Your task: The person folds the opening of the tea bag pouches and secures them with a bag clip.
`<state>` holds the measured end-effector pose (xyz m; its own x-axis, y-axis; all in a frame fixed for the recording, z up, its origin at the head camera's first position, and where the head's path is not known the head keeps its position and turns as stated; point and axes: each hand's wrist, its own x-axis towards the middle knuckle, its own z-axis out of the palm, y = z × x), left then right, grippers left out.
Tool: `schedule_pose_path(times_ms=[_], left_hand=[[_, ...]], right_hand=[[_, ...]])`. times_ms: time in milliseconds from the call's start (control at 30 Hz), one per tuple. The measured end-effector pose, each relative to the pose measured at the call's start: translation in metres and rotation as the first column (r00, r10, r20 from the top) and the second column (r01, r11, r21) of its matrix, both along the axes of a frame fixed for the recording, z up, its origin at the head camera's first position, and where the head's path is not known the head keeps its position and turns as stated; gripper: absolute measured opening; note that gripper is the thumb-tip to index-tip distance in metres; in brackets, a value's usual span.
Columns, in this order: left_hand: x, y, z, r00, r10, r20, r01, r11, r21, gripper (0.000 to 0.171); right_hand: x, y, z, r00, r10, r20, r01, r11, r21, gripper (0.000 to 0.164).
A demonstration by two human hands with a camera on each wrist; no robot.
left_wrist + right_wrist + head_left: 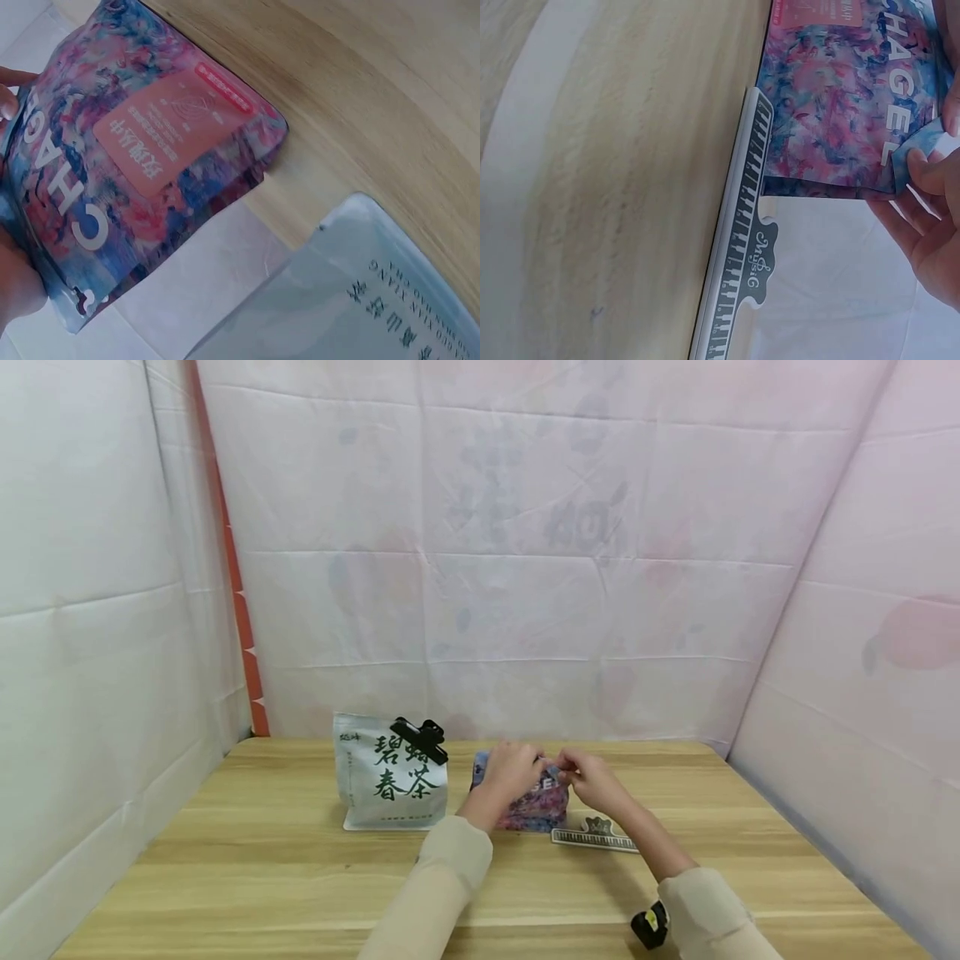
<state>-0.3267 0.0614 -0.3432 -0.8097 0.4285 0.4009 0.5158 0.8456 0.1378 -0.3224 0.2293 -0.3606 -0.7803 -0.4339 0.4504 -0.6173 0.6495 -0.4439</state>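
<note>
A colourful pink-and-blue pouch (pixel 536 806) with white lettering stands on the table between both hands. My left hand (pixel 512 770) grips its top edge on the left; in the left wrist view only parts of the fingers (pixel 19 281) show. My right hand (pixel 930 217) pinches the pouch's top right corner, which is folded over between thumb and fingers. Just right of the pouch's base lies a long piano-key clip (pixel 596 835) marked "Music", seen closer in the right wrist view. Part of the pouch's top is hidden behind the left hand in the head view.
To the left stands a pale green tea bag (pixel 386 793) with dark characters, a black bulldog clip (pixel 422 740) on its top right corner. A small black object (pixel 650 925) with a yellow patch lies beside the right sleeve. White cloth (pixel 510 610) hangs behind the wooden table (pixel 262 860).
</note>
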Motion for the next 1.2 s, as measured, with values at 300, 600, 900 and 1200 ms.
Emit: schedule_pose_path(times_ms=[300, 600, 900, 1200], left_hand=[[0.0001, 0.0025, 0.0003, 0.998, 0.058, -0.001, -0.058, 0.998, -0.009, 0.02], [0.0014, 0.001, -0.0018, 0.998, 0.065, 0.001, -0.065, 0.998, -0.027, 0.026], [0.0028, 0.0006, -0.0026, 0.996, 0.088, -0.021, -0.089, 0.994, -0.061, 0.033], [0.0023, 0.0022, -0.0045, 0.992, 0.109, -0.068, -0.114, 0.991, -0.074, 0.033]], right_hand=[[-0.0025, -0.0017, 0.0006, 1.0, 0.002, -0.001, -0.002, 1.0, -0.008, 0.023], [-0.001, -0.001, 0.0003, 1.0, -0.001, -0.003, 0.001, 1.0, -0.015, 0.02], [-0.0012, -0.0002, 0.0007, 1.0, 0.0, 0.014, 0.0, 1.0, -0.007, 0.022], [0.0004, -0.0006, 0.0023, 0.999, -0.004, 0.044, 0.004, 1.0, -0.008, 0.016]])
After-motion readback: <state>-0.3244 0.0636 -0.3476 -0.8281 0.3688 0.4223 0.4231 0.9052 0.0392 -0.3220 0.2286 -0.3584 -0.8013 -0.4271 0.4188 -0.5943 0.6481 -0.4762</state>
